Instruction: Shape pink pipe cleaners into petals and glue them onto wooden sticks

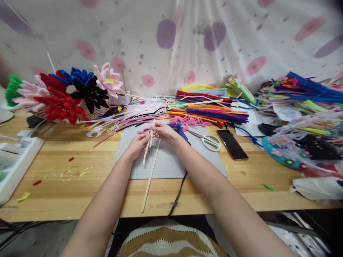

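Over the grey cutting mat (171,169), both my hands meet at a cream pipe cleaner (145,156), which looks bent, with one end pointing up and lengths hanging down. My left hand (137,145) pinches it from the left side. Fingers of my right hand (164,131) are closed on its upper part. A second, straight cream pipe cleaner (150,178) lies below the hands, across the mat and onto the table. Behind my right hand is a blue glue gun (180,131), partly hidden. Pink pipe-cleaner pieces (190,120) lie at the mat's back edge.
Scissors (210,142) and a phone (232,144) lie to the right. Bundles of coloured pipe cleaners (209,107) line the back. Fuzzy flowers (66,103) stand back left, above a power strip (20,167). A black cord (178,196) runs off the table's front edge.
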